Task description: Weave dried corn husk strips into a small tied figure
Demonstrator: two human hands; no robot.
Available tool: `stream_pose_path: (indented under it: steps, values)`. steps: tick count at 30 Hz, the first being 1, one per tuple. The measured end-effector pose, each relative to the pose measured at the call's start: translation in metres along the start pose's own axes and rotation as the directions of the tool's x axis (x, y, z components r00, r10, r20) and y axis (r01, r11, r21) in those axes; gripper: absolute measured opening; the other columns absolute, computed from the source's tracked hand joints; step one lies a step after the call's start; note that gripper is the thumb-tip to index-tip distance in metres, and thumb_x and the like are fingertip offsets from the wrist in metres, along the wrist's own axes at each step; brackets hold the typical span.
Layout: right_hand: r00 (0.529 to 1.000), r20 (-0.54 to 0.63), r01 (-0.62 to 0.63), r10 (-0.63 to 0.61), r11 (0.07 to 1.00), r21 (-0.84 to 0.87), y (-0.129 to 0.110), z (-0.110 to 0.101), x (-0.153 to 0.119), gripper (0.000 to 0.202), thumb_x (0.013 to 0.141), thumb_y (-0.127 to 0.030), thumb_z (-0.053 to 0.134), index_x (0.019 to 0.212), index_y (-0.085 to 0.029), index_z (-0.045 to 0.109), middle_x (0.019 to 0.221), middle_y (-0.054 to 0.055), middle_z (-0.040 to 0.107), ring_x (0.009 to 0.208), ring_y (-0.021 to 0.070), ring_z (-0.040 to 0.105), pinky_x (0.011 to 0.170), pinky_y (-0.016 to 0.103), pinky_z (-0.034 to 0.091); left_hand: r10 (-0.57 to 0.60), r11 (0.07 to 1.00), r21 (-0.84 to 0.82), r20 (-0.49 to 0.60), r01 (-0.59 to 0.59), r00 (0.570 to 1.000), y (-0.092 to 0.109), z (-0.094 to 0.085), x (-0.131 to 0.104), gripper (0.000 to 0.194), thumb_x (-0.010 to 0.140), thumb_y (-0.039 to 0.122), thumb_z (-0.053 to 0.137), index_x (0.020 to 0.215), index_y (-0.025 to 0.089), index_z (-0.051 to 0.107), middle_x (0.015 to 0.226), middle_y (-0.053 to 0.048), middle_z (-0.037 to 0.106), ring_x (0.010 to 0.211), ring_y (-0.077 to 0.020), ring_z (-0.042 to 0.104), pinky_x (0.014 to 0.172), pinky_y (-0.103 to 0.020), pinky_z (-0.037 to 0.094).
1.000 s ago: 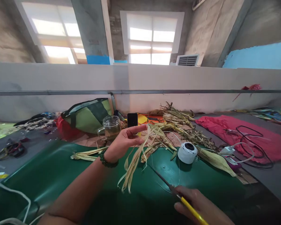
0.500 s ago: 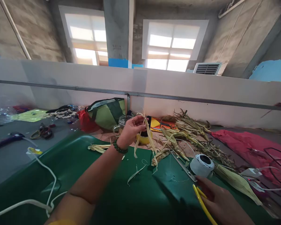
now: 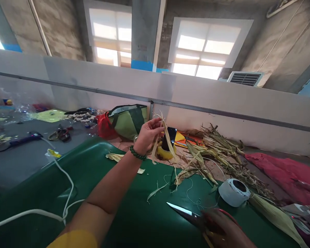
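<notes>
Head view: our left hand is raised over the middle, its grip pinching a husk strip between thumb and fingers near the top, so the rest hangs down in front of the phone and its yellow stand. A second ago we held a fuller bunch that fell lower over the green mat; now the hanging part is shorter. Half a second ago our fingers and the strip hid most of the phone; now more of its screen shows beside the strip.

Our right hand has its grip closed around the scissors, though blur hides how the fingers sit, and we cannot tell whether the blades are parted. Half a second ago the blades lay up beside the thread spool, tips close to the husk pile; now they point left, low over the mat, and a red curve of handle shows by our hand.

On the mat, near the blade tips, lies a thin husk scrap, which we could not see a second ago but could at half a second. Loose thread curls between it and the spool. A whole husk lies to the spool's right, as before.
</notes>
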State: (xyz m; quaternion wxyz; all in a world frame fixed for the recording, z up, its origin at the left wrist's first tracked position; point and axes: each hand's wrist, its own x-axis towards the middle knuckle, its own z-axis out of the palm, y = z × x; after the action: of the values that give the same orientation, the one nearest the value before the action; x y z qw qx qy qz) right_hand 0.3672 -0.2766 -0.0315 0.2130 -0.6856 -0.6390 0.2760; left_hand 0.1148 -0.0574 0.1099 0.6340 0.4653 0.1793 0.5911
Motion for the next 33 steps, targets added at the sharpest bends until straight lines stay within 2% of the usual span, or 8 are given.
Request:
stream_pose_path:
  steps: [5, 10, 13, 16, 19, 22, 26, 33]
  values:
    - [0.988, -0.128, 0.074, -0.089, 0.990, -0.119, -0.040, -0.023, 0.031, 0.035, 0.074, -0.038, 0.058, 0.102, -0.022, 0.070, 0.102, 0.012, 0.068, 0.091, 0.0281, 0.063, 0.080, 0.040, 0.049, 0.008, 0.999, 0.051, 0.051, -0.011, 0.999, -0.010, 0.006, -0.005, 0.038, 0.049, 0.015, 0.080, 0.084, 0.013, 0.067, 0.070, 0.000, 0.067, 0.064, -0.0105, 0.061, 0.059, -0.022, 0.048]
    - [0.851, -0.435, 0.358, -0.292, 0.931, 0.075, -0.118, -0.050, 0.081, 0.038, 0.076, -0.044, 0.061, 0.108, -0.025, 0.064, 0.089, 0.005, 0.068, 0.063, 0.0162, 0.059, 0.064, 0.032, 0.050, -0.023, 0.994, 0.109, 0.146, 0.007, 0.989, -0.020, 0.019, -0.019, 0.037, 0.047, 0.022, 0.084, 0.079, 0.013, 0.067, 0.068, -0.001, 0.067, 0.062, -0.0106, 0.060, 0.060, -0.022, 0.048]
    - [0.871, -0.361, 0.435, -0.332, 0.863, 0.256, -0.145, -0.055, 0.112, 0.039, 0.070, -0.035, 0.065, 0.107, -0.021, 0.062, 0.080, 0.003, 0.069, 0.058, 0.0139, 0.059, 0.057, 0.028, 0.049, -0.063, 0.987, 0.154, 0.181, 0.035, 0.981, -0.022, 0.024, -0.025, 0.039, 0.047, 0.027, 0.085, 0.078, 0.012, 0.068, 0.069, -0.002, 0.067, 0.061, -0.0101, 0.059, 0.058, -0.021, 0.048]
    - [0.890, -0.238, 0.455, -0.389, 0.800, 0.391, -0.151, -0.056, 0.127, 0.036, 0.068, -0.031, 0.065, 0.102, -0.017, 0.062, 0.067, 0.000, 0.067, 0.057, 0.0137, 0.060, 0.053, 0.026, 0.047, -0.072, 0.978, 0.206, 0.180, 0.034, 0.981, -0.020, 0.023, -0.025, 0.040, 0.051, 0.033, 0.083, 0.082, 0.012, 0.069, 0.073, -0.003, 0.068, 0.063, -0.0104, 0.059, 0.058, -0.021, 0.048]
    - [0.864, -0.316, 0.496, -0.391, 0.765, 0.411, -0.149, -0.056, 0.128, 0.034, 0.069, -0.033, 0.065, 0.099, -0.017, 0.062, 0.070, 0.002, 0.068, 0.060, 0.0136, 0.061, 0.053, 0.025, 0.047, -0.130, 0.955, 0.291, 0.258, 0.052, 0.957, -0.018, 0.017, -0.021, 0.043, 0.061, 0.037, 0.078, 0.096, 0.014, 0.068, 0.085, -0.007, 0.068, 0.074, -0.0141, 0.062, 0.063, -0.023, 0.049]
    - [0.838, -0.432, 0.522, -0.333, 0.720, 0.458, -0.146, -0.057, 0.127, 0.035, 0.067, -0.037, 0.067, 0.096, -0.017, 0.059, 0.074, 0.004, 0.070, 0.063, 0.0153, 0.063, 0.054, 0.026, 0.050, -0.275, 0.914, 0.390, 0.396, 0.111, 0.876, -0.020, 0.013, -0.018, 0.044, 0.064, 0.036, 0.076, 0.102, 0.015, 0.066, 0.081, -0.005, 0.067, 0.072, -0.0126, 0.061, 0.063, -0.021, 0.047]
    - [0.846, -0.438, 0.508, -0.305, 0.710, 0.487, -0.140, -0.058, 0.131, 0.034, 0.066, -0.038, 0.068, 0.092, -0.018, 0.059, 0.076, 0.005, 0.071, 0.069, 0.0180, 0.066, 0.056, 0.027, 0.053, -0.411, 0.862, 0.477, 0.463, 0.171, 0.785, -0.025, 0.010, -0.016, 0.030, 0.066, 0.037, 0.074, 0.082, 0.013, 0.068, 0.064, 0.001, 0.060, 0.055, -0.0070, 0.051, 0.054, -0.019, 0.040]
    - [0.832, -0.428, 0.523, -0.353, 0.755, 0.395, -0.132, -0.049, 0.135, 0.041, 0.070, -0.042, 0.066, 0.102, -0.016, 0.058, 0.079, 0.006, 0.069, 0.069, 0.0177, 0.065, 0.062, 0.031, 0.054, -0.384, 0.848, 0.503, 0.370, 0.165, 0.846, -0.033, 0.011, -0.016, 0.036, 0.056, 0.038, 0.080, 0.068, 0.013, 0.057, 0.054, 0.006, 0.052, 0.046, -0.0039, 0.041, 0.045, -0.017, 0.032]
